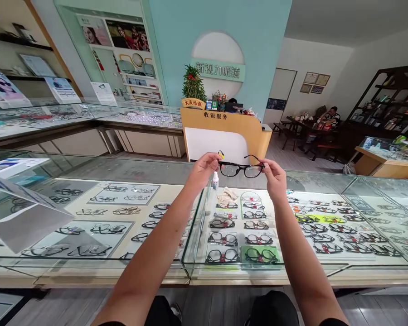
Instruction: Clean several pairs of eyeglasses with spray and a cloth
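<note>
A pair of black-framed eyeglasses (240, 169) is held up above the glass display case, its temples unfolded. My left hand (206, 167) pinches the frame at its left hinge, where a small yellow tag shows on the temple. At the other hinge, my right hand (274, 175) grips the frame between thumb and fingers. Just below the left hand, a small white bottle (215, 180) stands on the glass top. A crumpled beige cloth (227, 195) lies beside the bottle.
Under the glass of the display case (190, 267) lie rows of eyeglasses. A folded white card (30, 217) stands at the left. Beyond are a wooden cashier counter (224, 118), a side showcase (387, 159) and a person (331, 117) seated at a dark table.
</note>
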`<state>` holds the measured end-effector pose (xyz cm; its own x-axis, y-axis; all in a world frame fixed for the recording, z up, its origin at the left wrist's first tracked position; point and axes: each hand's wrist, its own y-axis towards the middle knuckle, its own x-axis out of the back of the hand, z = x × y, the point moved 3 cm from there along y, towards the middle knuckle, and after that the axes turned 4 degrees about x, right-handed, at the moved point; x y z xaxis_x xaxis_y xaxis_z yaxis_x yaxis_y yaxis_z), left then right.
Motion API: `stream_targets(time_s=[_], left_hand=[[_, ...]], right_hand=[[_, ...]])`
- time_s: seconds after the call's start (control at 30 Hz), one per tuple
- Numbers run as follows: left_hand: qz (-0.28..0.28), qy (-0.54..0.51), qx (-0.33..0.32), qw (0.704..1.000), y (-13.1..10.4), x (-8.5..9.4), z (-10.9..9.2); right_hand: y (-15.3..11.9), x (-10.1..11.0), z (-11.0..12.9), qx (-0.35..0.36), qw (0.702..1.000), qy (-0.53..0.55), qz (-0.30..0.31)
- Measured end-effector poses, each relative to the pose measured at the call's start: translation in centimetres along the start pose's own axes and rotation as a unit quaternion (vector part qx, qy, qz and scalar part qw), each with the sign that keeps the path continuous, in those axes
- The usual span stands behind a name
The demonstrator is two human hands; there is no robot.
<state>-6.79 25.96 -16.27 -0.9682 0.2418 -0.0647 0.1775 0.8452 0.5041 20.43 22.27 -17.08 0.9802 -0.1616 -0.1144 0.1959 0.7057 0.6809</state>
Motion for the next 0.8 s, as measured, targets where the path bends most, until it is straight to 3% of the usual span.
stream_targets(time_s=[0.17, 0.3, 0.43, 0.57, 0.8], left_hand=[[-0.052, -0.011, -0.085, 0.995, 1.8, -0.7, -7.1], [-0.082, -0.055, -0.144, 0.985, 1.4, -1.4, -10.1], [-0.112, -0.095, -0.170, 0.975, 0.7, -1.5, -10.1], [-0.134, -0.072, -0.181, 0.972, 0.9, -1.4, -9.4], [-0.152, -0.038, -0.231, 0.960, 1.7, -1.9, -9.0]], right_hand=[[2.3, -2.2, 6.4, 0.064, 0.997, 0.024, -0.037], [2.5, -3.8, 9.5, 0.103, 0.992, 0.050, -0.051], [2.2, -4.4, 10.1, 0.115, 0.990, 0.061, -0.054], [2.5, -3.8, 9.9, 0.137, 0.988, 0.033, -0.062], [3.2, -3.4, 10.3, 0.229, 0.970, -0.006, -0.084]])
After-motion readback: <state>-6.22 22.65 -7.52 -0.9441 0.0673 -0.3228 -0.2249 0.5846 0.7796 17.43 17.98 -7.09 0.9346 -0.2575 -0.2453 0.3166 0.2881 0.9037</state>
